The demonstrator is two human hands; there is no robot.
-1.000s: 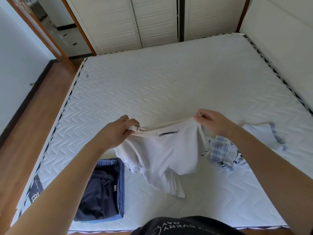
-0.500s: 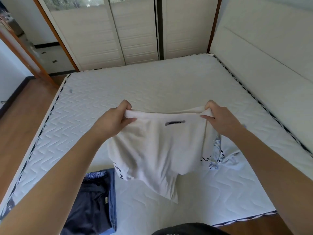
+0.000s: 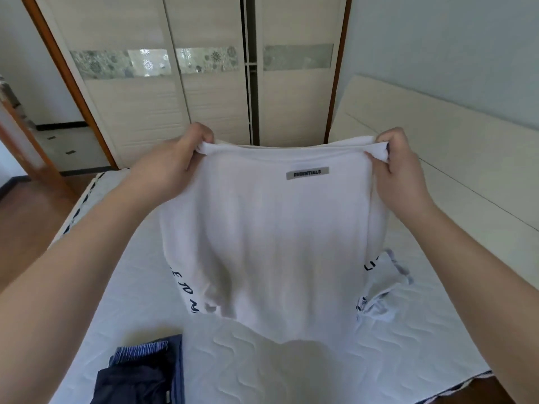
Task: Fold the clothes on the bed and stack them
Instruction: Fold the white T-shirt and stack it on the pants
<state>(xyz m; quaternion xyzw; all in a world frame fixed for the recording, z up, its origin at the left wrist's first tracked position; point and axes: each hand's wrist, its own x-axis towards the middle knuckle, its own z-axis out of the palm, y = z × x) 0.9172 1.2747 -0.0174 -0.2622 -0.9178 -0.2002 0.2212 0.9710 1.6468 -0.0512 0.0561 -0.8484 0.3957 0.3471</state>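
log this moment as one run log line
step: white t-shirt held up over bed | left hand: grips top edge | right hand: grips top edge | folded dark stack: on bed

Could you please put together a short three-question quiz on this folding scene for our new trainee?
1. True or false: the white garment lies flat on the bed.
2. Which hands grip its top edge? A) left hand only B) right hand only C) both
3. What lies at the near left of the bed?

Key: 1. False, it is held up. 2. C. 3. A stack of folded dark clothes.
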